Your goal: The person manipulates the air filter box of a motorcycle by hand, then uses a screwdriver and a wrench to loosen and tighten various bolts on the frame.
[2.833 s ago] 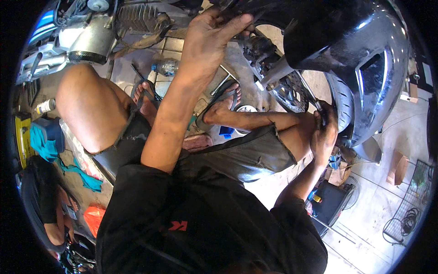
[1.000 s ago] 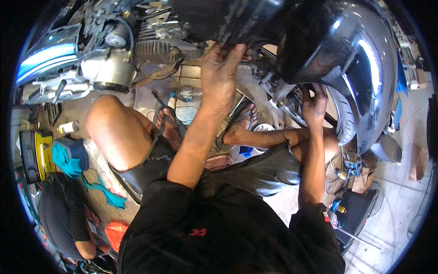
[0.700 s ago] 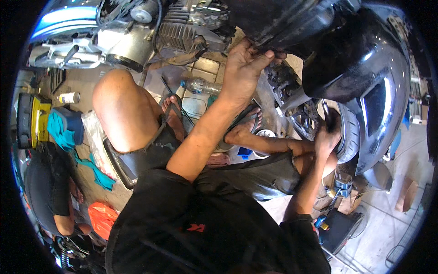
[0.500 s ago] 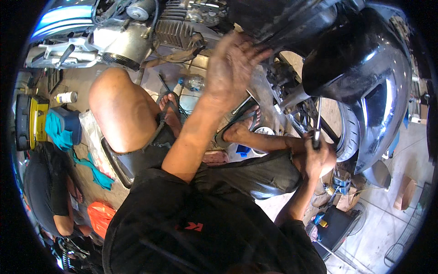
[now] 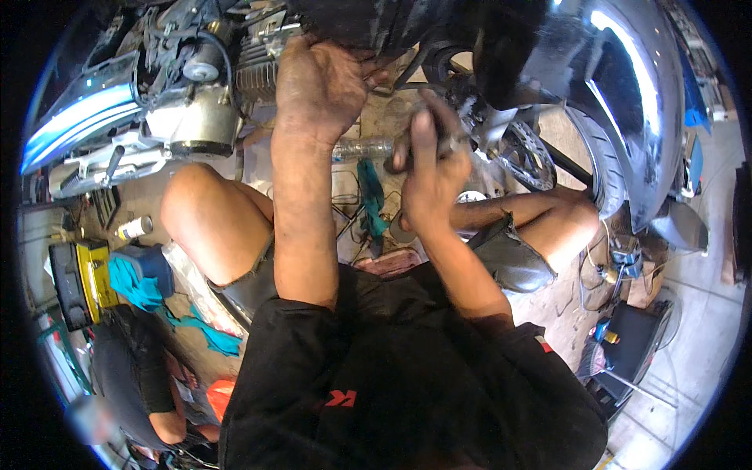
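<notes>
My left hand point(image 5: 317, 94) is raised palm up beneath the black body panel point(image 5: 392, 23), fingers loosely bent and apart at its underside, tips partly hidden. My right hand point(image 5: 435, 168) is at the centre, motion-blurred, fingers curled round a dark and metallic thing I cannot make out. Behind and right of it are the front brake disc point(image 5: 525, 149), the tyre point(image 5: 599, 164) and a glossy black fender point(image 5: 634, 94). The engine and exposed metal casing point(image 5: 196, 117) fill the upper left.
A clear bottle point(image 5: 360, 147), teal cloths point(image 5: 137, 290), a yellow-black toolbox point(image 5: 90, 274) and a white container point(image 5: 135, 227) lie on the floor. A co-worker point(image 5: 137, 376) crouches lower left beside an orange bag point(image 5: 219, 399). A black case point(image 5: 627, 345) and cables sit at right.
My right hand has moved from beside the tyre toward the middle, nearer my left hand. My left hand has shifted left and turned palm up. The view has shifted.
</notes>
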### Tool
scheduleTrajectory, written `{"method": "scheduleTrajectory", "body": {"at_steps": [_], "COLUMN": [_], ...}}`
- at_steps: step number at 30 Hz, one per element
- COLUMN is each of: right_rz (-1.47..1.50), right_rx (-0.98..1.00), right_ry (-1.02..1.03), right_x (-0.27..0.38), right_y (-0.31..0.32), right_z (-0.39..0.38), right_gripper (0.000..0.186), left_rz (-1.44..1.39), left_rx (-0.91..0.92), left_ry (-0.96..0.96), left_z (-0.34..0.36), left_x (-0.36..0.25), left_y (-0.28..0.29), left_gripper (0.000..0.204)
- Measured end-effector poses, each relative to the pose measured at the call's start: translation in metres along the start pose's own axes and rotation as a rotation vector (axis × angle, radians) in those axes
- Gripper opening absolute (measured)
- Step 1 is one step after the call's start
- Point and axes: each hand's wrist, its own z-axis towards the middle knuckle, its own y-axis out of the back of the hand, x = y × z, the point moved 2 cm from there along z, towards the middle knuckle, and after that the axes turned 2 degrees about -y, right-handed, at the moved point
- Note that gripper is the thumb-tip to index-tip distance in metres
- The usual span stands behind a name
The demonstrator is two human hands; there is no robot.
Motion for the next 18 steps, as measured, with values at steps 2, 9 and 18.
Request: {"method": "scheduleTrajectory", "body": {"at_steps": [2,9,18], "right_rz": [0.024,-0.127,-0.269], "right_rx": [-0.116,-0.16,-0.13], "right_ry": [0.043,0.248,0.418], "right_x": [0.003,-0.029,-0.017], "right_y": [-0.014,-0.013,-0.016], "right_z": [0.029,0.064,0.068], "right_gripper": [0.033,0.03,0.023], "left_rz": [0.044,0.059,1.502], "left_rx": [0.028,-0.034,-0.093], "left_ry": [-0.022,-0.136,-1.153], "left_z": [-0.004,-0.018,-0.053], "left_x": [-0.005,0.014,-0.027], "left_y": [-0.009,0.023,-0.061], "left_gripper": [0.054,0.049,0.092]}}
